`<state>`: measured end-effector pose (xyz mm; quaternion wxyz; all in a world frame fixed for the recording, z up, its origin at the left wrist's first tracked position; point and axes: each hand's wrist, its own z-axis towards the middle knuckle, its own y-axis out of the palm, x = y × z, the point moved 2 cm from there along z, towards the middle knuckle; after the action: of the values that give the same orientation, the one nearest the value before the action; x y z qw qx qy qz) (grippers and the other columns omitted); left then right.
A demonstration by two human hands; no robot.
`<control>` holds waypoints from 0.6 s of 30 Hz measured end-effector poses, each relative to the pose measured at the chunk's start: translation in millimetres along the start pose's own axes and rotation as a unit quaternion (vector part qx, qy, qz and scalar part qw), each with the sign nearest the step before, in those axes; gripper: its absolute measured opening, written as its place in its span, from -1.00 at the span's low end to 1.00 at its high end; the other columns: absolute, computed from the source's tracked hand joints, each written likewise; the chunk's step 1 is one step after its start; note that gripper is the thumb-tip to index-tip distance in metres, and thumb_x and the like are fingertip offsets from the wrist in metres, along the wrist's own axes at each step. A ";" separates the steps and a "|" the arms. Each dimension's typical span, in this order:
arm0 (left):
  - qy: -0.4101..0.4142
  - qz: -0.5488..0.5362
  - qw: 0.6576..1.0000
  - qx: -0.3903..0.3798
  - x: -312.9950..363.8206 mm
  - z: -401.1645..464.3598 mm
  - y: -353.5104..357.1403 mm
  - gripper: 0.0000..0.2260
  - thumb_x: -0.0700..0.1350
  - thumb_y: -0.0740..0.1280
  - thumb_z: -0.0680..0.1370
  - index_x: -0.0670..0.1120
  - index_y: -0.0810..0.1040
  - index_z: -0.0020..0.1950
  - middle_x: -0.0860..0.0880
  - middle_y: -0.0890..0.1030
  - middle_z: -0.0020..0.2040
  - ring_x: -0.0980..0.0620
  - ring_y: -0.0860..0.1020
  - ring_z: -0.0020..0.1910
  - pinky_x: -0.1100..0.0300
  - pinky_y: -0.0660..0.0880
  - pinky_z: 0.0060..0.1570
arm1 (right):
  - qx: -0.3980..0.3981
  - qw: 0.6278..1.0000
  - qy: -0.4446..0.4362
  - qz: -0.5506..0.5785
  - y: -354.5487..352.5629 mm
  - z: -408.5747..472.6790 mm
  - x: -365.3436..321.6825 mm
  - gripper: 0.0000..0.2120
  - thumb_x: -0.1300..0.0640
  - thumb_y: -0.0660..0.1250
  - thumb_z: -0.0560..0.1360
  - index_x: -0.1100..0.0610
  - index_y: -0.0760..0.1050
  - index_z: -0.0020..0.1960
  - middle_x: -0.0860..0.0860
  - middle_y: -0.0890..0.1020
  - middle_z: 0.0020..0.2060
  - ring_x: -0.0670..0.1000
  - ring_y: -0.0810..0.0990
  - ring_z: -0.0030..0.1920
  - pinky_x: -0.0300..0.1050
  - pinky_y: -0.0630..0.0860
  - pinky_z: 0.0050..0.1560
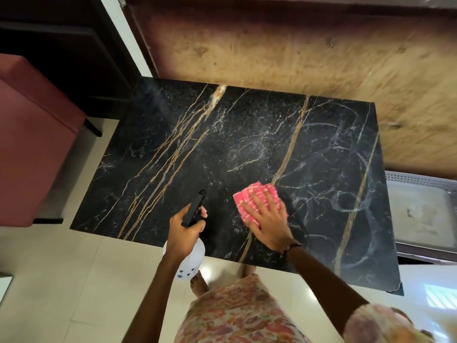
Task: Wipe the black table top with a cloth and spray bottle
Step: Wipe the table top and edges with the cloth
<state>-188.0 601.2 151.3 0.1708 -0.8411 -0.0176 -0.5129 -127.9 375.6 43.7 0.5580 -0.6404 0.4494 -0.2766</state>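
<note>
A black marble table top with gold and white veins fills the middle of the view. My left hand grips a white spray bottle by its black trigger head, nozzle pointing over the table's near edge. A faint mist hangs over the far left corner. My right hand lies flat, fingers spread, on a folded pink checked cloth that rests on the table near the front centre. Curved wet streaks mark the right part of the top.
A red upholstered seat stands left of the table. A brown mottled wall runs behind it. A grey-white appliance sits at the right. Pale floor tiles lie in front, where a bare foot shows.
</note>
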 end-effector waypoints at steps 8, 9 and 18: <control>0.017 0.007 1.000 0.014 7.1 11.1 13.2 -0.76 -0.39 0.29 0.48 -0.05 0.59 -0.12 0.09 0.59 -0.37 0.15 0.53 -0.42 0.27 0.41 -0.31 | 0.022 0.986 -0.157 -0.044 7.8 -60.7 48.0 -0.53 -0.24 -0.07 0.61 -0.20 0.10 0.50 -0.02 0.23 0.50 0.13 0.02 0.53 0.25 0.05 0.43; 0.018 0.005 1.000 0.012 7.9 12.4 13.6 -0.77 -0.39 0.29 0.48 -0.07 0.58 -0.12 0.07 0.58 -0.35 0.13 0.52 -0.42 0.27 0.40 -0.31 | 0.020 0.990 -0.133 -0.045 2.9 -57.5 63.9 -0.53 -0.24 -0.09 0.61 -0.19 0.11 0.49 -0.01 0.26 0.49 0.13 0.03 0.53 0.26 0.08 0.41; 0.027 0.006 1.000 -0.015 19.1 35.9 13.6 -0.78 -0.41 0.29 0.46 -0.11 0.57 -0.12 0.02 0.55 -0.32 0.11 0.49 -0.41 0.36 0.41 -0.33 | -0.010 1.000 0.001 0.030 -22.5 75.4 15.2 -0.47 -0.26 -0.14 0.56 -0.17 0.16 0.49 0.01 0.13 0.53 0.22 0.01 0.52 0.44 0.09 0.37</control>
<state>-145.5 596.6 149.2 0.1621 -0.8296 -0.0001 -0.5344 -50.6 396.8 46.2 0.5590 -0.6323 0.4714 -0.2559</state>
